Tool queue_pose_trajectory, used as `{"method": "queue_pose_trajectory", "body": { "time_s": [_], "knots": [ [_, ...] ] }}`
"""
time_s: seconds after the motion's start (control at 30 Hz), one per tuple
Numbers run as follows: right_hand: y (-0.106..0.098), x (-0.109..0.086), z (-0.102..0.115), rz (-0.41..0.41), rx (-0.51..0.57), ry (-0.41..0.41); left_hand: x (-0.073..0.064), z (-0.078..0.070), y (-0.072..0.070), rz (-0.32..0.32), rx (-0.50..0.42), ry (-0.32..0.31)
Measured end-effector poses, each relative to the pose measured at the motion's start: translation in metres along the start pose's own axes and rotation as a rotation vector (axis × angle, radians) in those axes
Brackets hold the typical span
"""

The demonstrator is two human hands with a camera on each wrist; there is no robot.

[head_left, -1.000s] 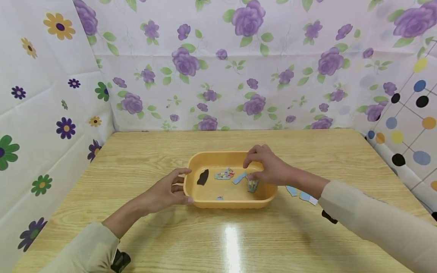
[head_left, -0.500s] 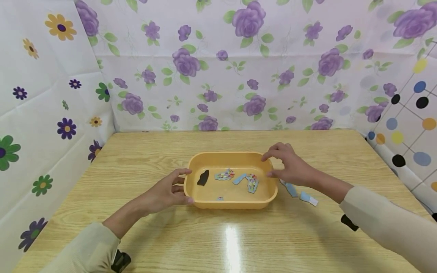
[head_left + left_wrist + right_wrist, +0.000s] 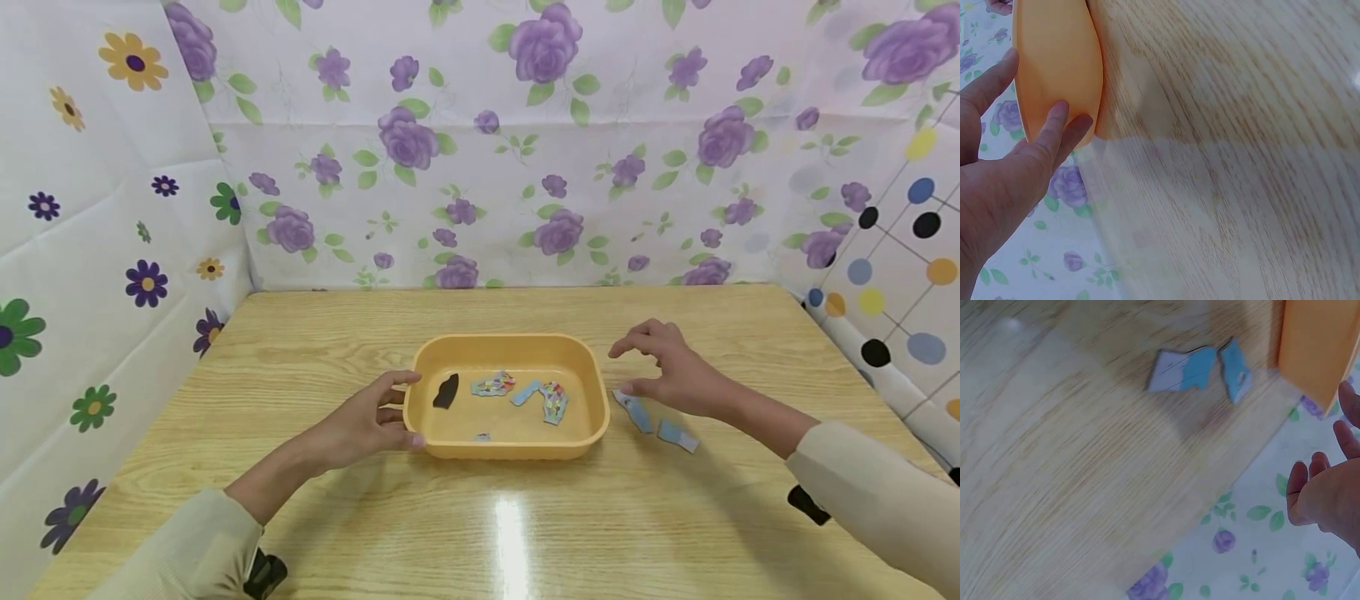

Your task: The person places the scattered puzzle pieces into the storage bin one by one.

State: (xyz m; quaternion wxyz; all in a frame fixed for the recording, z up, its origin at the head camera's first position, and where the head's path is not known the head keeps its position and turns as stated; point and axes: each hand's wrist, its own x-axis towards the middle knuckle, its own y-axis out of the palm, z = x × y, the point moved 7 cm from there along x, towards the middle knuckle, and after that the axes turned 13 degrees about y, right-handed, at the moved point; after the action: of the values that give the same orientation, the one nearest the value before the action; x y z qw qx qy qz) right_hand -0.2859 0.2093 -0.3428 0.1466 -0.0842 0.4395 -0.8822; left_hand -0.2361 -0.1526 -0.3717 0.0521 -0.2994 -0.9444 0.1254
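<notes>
A yellow-orange plastic tub (image 3: 506, 451) stands mid-table. At its left end my left hand (image 3: 360, 427) holds it, index finger and thumb at the rim; in the left wrist view other fingers (image 3: 1054, 125) lie on the outer wall. My right hand (image 3: 678, 372) is just right of the tub, holding nothing, fingers bent loosely and spread from the thumb. Its thumb overlaps the top of a light blue puzzle piece (image 3: 637, 413) on the table. Next to that lies a blue-and-white puzzle piece (image 3: 1179, 370). Inside the tub are a black piece (image 3: 446, 392) and several blue and multicoloured pieces (image 3: 555, 402).
The wood-grain table (image 3: 337, 517) carries the tub and the loose pieces. A floral cloth (image 3: 465, 150) hangs behind it, with more patterned cloth (image 3: 90, 250) on the left and dotted cloth (image 3: 907, 250) on the right.
My right hand has moved right, from over the tub's inside across its right rim to beside it, uncovering a multicoloured piece inside. The left hand and tub have stayed in place.
</notes>
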Motion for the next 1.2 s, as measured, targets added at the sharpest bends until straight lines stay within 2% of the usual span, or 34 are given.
{"method": "queue_pose_trajectory", "body": {
  "time_s": [0.13, 0.37, 0.83, 1.07, 1.2],
  "knots": [
    [-0.003, -0.005, -0.011, 0.027, -0.036, 0.007, 0.0, 0.001, -0.001, -0.004, 0.008, -0.003],
    [-0.001, -0.014, -0.031, 0.119, -0.059, 0.037, 0.0, 0.002, -0.001, -0.002, 0.001, 0.0],
    [0.003, -0.03, -0.054, 0.207, -0.094, 0.001, 0.0, 0.0, 0.0, 0.007, 0.006, -0.001],
    [0.006, -0.038, -0.066, 0.187, -0.116, -0.027, 0.001, 0.0, -0.001, 0.006, 0.011, 0.002],
    [0.008, -0.042, -0.072, 0.171, -0.091, -0.05, 0.001, 0.001, 0.0, 0.008, 0.008, 0.003]
  ]
}}
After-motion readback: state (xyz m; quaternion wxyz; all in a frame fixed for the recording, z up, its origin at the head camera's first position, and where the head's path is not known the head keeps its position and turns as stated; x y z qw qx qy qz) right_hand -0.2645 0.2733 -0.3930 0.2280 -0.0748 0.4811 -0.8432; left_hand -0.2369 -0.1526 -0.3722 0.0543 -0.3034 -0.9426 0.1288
